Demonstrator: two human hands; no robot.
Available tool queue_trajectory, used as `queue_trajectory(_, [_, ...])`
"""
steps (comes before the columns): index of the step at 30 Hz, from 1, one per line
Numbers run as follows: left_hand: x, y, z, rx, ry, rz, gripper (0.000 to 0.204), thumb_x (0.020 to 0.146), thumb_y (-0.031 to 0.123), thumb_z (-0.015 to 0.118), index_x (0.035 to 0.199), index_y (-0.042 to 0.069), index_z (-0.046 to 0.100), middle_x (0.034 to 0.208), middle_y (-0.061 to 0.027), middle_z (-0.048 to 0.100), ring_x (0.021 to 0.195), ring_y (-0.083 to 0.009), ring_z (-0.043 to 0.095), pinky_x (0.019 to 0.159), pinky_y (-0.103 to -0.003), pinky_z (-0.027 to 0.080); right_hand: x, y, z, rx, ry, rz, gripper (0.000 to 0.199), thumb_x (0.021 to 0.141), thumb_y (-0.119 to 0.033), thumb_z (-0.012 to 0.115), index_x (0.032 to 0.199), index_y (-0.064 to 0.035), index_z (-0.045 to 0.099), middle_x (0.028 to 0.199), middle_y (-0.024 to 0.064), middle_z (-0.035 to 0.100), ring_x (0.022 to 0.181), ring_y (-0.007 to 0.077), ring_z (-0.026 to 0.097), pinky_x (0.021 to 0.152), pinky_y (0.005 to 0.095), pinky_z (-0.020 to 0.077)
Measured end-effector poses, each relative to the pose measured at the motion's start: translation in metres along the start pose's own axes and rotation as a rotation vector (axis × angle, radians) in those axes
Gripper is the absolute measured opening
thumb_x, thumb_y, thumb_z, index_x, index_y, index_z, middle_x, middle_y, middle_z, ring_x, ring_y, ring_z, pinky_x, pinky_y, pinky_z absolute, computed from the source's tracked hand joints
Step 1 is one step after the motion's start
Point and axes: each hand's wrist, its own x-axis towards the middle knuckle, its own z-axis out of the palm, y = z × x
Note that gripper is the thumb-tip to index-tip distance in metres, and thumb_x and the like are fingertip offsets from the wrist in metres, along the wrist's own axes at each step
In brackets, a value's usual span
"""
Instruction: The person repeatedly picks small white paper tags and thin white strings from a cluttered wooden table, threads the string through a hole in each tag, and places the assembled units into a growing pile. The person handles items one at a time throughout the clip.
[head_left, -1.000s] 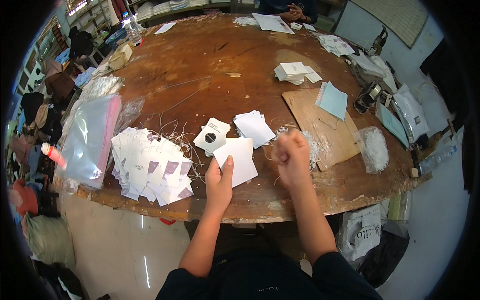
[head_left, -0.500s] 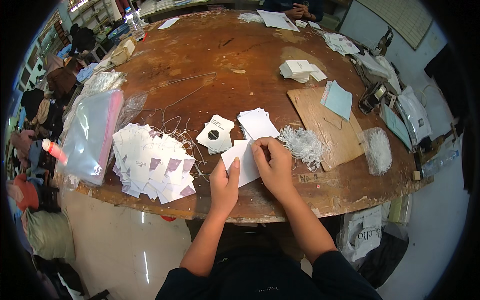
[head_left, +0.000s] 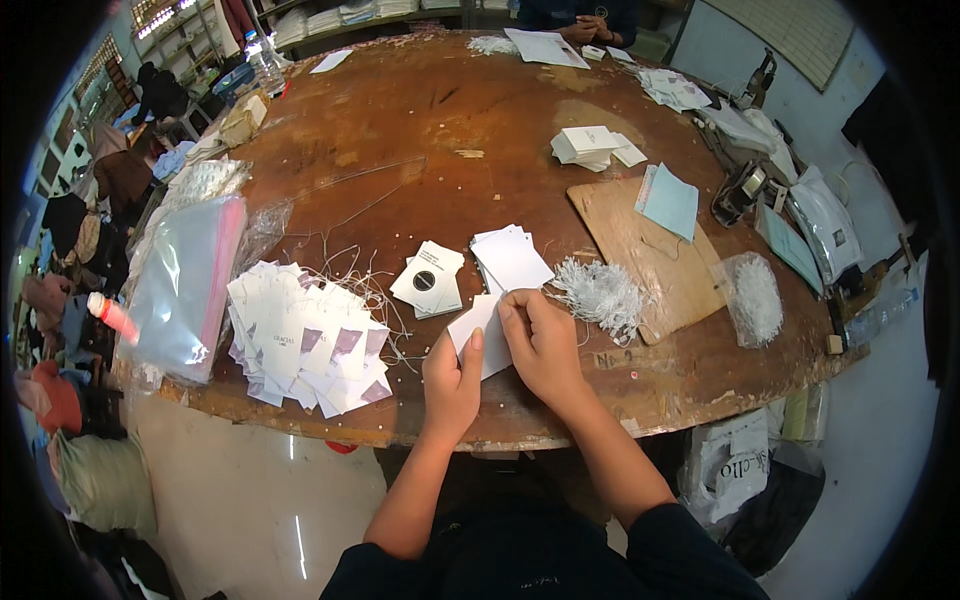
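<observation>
Near the front edge of the worktop (head_left: pixel 380 110), I have a white card (head_left: pixel 492 348) raised between both hands, tilted and just in front of the paper stacks. My left hand (head_left: pixel 455 378) has a closed grip on its left side, thumb laid across the face. My right hand (head_left: pixel 545 345) is curled, its grip pinched shut at the card's upper right; I cannot tell whether a string is caught there too.

Just beyond the card I see a stack of blank white cards (head_left: pixel 512 258) and, left of it, a fanned stack printed with a black disc (head_left: pixel 427 282). Farther left lies a heap of strung tags (head_left: pixel 305 340), near clear plastic sleeves (head_left: pixel 175 290) with a pink edge. To the right, a bundle of white strings (head_left: pixel 600 292) touches a wooden board (head_left: pixel 655 265) bearing a light-blue sheet (head_left: pixel 668 205); a clear bag (head_left: pixel 753 300) of white material sits beside the board. Across the worktop, another person's hands (head_left: pixel 588 30) rest together.
</observation>
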Motion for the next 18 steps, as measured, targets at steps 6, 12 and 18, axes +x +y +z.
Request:
queue_trajectory(6, [0.003, 0.008, -0.001, 0.165, -0.003, 0.231, 0.030, 0.104, 0.015, 0.054, 0.127, -0.002, 0.062, 0.122, -0.0199, 0.069, 0.107, -0.0306, 0.071, 0.089, -0.037, 0.055, -0.001, 0.001, -0.009, 0.019, -0.044, 0.056, 0.010, 0.099, -0.006, 0.061, 0.097, 0.0030, 0.062, 0.071, 0.0123, 0.061, 0.060, 0.0174, 0.057, 0.058, 0.0320, 0.0458])
queue_trajectory(12, [0.005, 0.012, -0.001, 0.285, -0.006, 0.351, 0.028, 0.102, 0.011, 0.054, 0.126, -0.002, 0.062, 0.123, -0.0213, 0.068, 0.108, -0.0370, 0.069, 0.090, -0.038, 0.055, 0.009, 0.012, -0.014, -0.003, -0.026, -0.124, 0.010, 0.100, -0.007, 0.060, 0.099, 0.0025, 0.062, 0.074, 0.0118, 0.062, 0.063, 0.0165, 0.057, 0.059, 0.0306, 0.0456])
queue_trajectory(18, [0.000, 0.002, 0.004, 0.170, 0.012, 0.123, 0.030, 0.104, 0.016, 0.053, 0.123, -0.005, 0.063, 0.111, -0.0213, 0.070, 0.094, -0.0307, 0.071, 0.083, -0.038, 0.055, -0.001, 0.008, -0.016, 0.034, -0.041, 0.061, 0.009, 0.099, -0.007, 0.062, 0.099, 0.0019, 0.063, 0.072, 0.0116, 0.062, 0.060, 0.0198, 0.057, 0.059, 0.0310, 0.0464])
